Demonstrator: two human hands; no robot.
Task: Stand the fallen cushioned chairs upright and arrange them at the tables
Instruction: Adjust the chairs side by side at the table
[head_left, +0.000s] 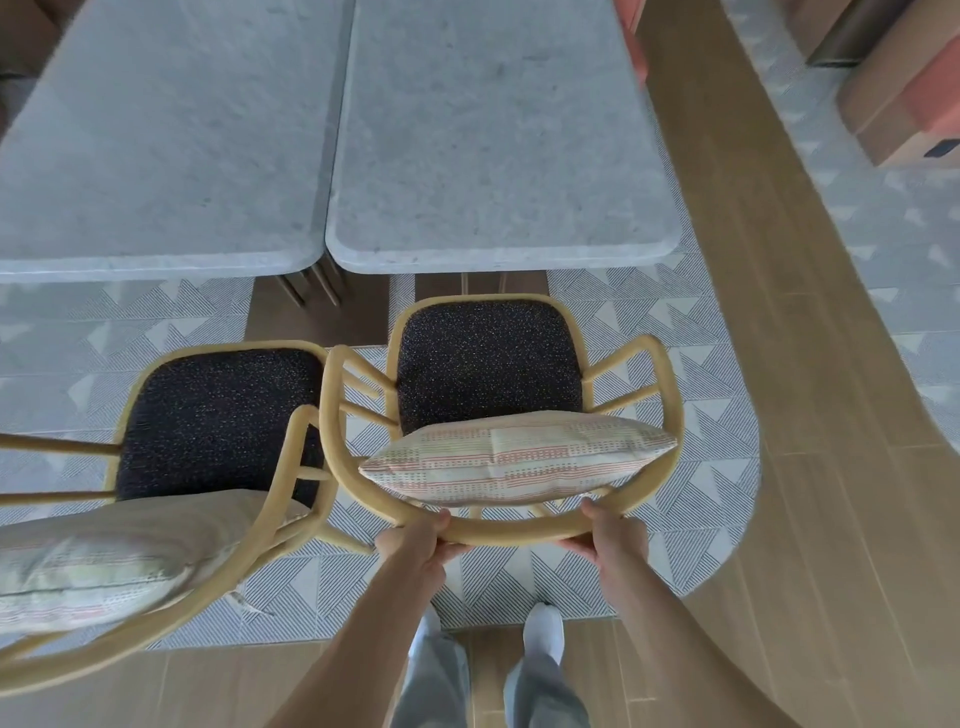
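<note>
Floor (769, 364): wood planks with a curved band running up the right; cut off on all sides.

Rug (649, 322): grey and white triangle pattern under the seating, rounded at its right corner; partly covered by furniture.

Left surface (156, 156): pale stone top, rounded corner, far end and left side out of frame. Thin legs show below its near right corner.

Right surface (493, 145): matching stone top, just beside the left one with a narrow gap; far end cut off, its base mostly hidden.

Right chair (488, 358): upright, light wood hoop frame, dark speckled seat facing the right surface, front edge close to it. Legs hidden beneath the seat.

Left chair (218, 415): upright, same make, beside the right chair and facing the left surface; its left arm and back hoop run out of frame.

Right cushion (519, 460): striped, cream with red and dark dashes, standing against the right chair's back.

Left cushion (88, 566): same pattern, blurred, cut off at the left edge.

Box (893, 98): brown cardboard, top right, partly out of frame.

Left hand (421, 540): fingers curled round the right chair's back rail.

Right hand (613, 535): gripping the same rail further right; fingertips hidden under the rail.

Feet (543, 629): pale footwear, below the hands.
</note>
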